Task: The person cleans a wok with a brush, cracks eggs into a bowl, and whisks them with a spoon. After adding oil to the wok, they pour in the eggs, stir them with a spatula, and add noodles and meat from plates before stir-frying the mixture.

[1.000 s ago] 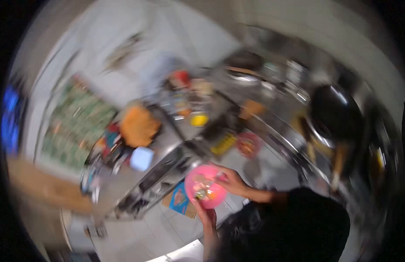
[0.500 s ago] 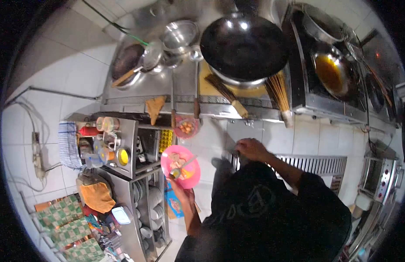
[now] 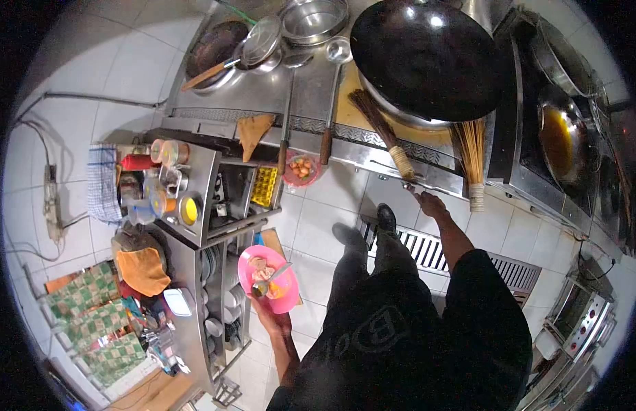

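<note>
My left hand [image 3: 266, 316] is closed on the near rim of a pink bowl [image 3: 247, 260], thumb over the edge. Pale pieces of raw meat [image 3: 261, 266] lie in the bowl beside yellow egg [image 3: 274, 291]. A metal spoon [image 3: 279, 270] rests in it, its round end by my left thumb. My right hand [image 3: 432, 204] reaches to the front of the stove, fingers partly extended and fingertips close below a small knob [image 3: 408, 186]. Above it a bamboo wok brush [image 3: 383, 130] hangs over the stove edge, and a second brush [image 3: 473, 161] lies to the right.
A large black wok [image 3: 424, 61] sits on the stove. A ladle [image 3: 332, 96] and a long-handled spoon [image 3: 288, 113] lie on the steel counter. Below the edge, a red basket of eggs or onions [image 3: 301, 169] stands near the steel cabinet [image 3: 215, 198]. A floor grate [image 3: 427, 250] lies ahead.
My right hand has moved forward and right, from over the floor to the stove's front edge. The pink bowl stays in my left hand. The view has shifted.
</note>
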Demonstrator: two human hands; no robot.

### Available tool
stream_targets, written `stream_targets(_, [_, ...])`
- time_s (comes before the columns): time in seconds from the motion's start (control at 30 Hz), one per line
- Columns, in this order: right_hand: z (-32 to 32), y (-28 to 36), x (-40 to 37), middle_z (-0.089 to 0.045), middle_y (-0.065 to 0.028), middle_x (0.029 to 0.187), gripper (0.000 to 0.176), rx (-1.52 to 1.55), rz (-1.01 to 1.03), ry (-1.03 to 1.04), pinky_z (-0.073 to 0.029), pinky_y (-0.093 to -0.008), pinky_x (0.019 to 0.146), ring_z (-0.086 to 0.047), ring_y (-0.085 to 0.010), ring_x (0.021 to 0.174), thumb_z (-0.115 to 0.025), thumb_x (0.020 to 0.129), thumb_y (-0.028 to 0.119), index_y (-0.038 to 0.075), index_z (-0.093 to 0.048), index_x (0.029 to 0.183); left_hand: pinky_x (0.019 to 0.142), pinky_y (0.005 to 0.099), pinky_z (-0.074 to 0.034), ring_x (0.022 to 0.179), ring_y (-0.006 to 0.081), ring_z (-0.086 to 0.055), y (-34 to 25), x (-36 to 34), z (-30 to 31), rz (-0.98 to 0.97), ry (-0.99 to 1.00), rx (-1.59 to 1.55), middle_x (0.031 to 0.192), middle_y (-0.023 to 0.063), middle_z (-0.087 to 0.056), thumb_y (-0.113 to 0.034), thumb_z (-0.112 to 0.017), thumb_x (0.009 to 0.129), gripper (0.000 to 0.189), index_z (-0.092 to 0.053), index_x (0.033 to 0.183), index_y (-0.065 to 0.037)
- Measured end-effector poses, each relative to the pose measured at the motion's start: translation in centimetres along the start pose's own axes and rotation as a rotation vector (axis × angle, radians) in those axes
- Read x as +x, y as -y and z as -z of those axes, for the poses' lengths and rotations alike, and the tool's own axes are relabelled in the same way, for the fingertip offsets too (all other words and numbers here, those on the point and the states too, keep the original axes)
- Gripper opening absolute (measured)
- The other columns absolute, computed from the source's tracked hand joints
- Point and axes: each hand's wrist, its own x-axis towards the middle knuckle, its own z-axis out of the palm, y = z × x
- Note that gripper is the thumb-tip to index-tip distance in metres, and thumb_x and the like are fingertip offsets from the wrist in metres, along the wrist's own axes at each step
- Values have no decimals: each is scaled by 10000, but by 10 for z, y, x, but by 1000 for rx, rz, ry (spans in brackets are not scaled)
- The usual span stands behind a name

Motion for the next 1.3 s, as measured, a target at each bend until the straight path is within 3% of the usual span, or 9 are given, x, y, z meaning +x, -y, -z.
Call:
stream_targets(0.17, [13, 7, -4, -625, -169, 1208, 619, 104, -187, -41, -456, -529, 958, -568, -363, 1169, -320, 961, 597, 101, -616, 1183, 1089, 421, -344, 1317, 243, -424, 19, -8, 16, -19, -55, -14, 1448, 83, -417, -598, -377, 965, 690, -324, 1449, -108])
stream_targets(0.23, [34, 22, -20, -656, -181, 1022, 485, 80, -164, -188, -526, -490, 771, -647, -361, 945, -414, 977, 479, 74, -642, 1113, 1086, 420, -348, 1313, 243, -429, 23, -11, 14, -48, -52, -21, 1446, 81, -419, -599, -377, 964, 696, -322, 1452, -105])
stream_targets(0.5, [63, 42, -31, -655, -204, 1106, 652, 203, -276, -136, -466, -492, 922, -606, -373, 1083, -382, 929, 631, 61, -668, 1064, 1083, 423, -359, 1306, 241, -438, 34, -13, 23, -85, -100, -66, 1445, 81, -419, -589, -385, 967, 686, -326, 1455, -110])
stream_targets(0.9, [42, 17, -15, -691, -207, 947, 627, 77, -3, -206, -571, -452, 662, -694, -341, 751, -413, 933, 585, 20, -672, 1019, 1077, 413, -379, 1287, 224, -453, 32, -28, 7, -151, -52, -137, 1409, 83, -447, -524, -392, 992, 620, -342, 1437, -94])
stream_targets(0.97, [36, 16, -7, -627, -136, 738, 356, -67, -36, -110, -538, -389, 451, -685, -294, 713, -413, 999, 377, 128, -617, 1151, 1075, 417, -384, 1285, 225, -455, 40, -24, 20, -148, -60, -147, 1405, 86, -449, -517, -395, 994, 614, -347, 1432, -90])
stream_targets(1.1, [54, 30, -17, -627, -253, 1025, 441, -7, -121, 121, -573, -456, 683, -680, -350, 881, -366, 1006, 379, 65, -506, 1283, 1059, 424, -411, 1273, 233, -469, 44, -36, 20, -103, -158, -192, 1398, 95, -453, -481, -404, 1003, 583, -349, 1425, -83])
stream_targets(1.17, [37, 12, -22, -518, -345, 1245, 641, -193, 14, -30, -531, -506, 840, -623, -444, 1021, -346, 986, 475, -49, -405, 1351, 1030, 410, -446, 1252, 226, -488, 60, -41, 39, -150, -159, -223, 1397, 105, -449, -398, -395, 1024, 516, -340, 1423, -76])
stream_targets(1.27, [43, 24, -44, -430, -365, 1347, 928, -92, -171, -33, -464, -572, 923, -541, -530, 1107, -428, 885, 663, -26, -226, 1473, 948, 354, -461, 1117, 195, -532, 115, -50, 99, -105, -629, 296, 1281, 105, -520, -429, -407, 1017, 513, -445, 1365, -54])
stream_targets(1.3, [46, 33, -54, -495, -365, 1273, 933, -262, -175, -88, -459, -519, 955, -561, -510, 1085, -450, 873, 679, -1, -246, 1477, 980, 329, -424, 1144, 183, -510, 97, -65, 78, -100, -534, 44, 1298, 103, -521, -465, -396, 1015, 558, -460, 1362, -33])
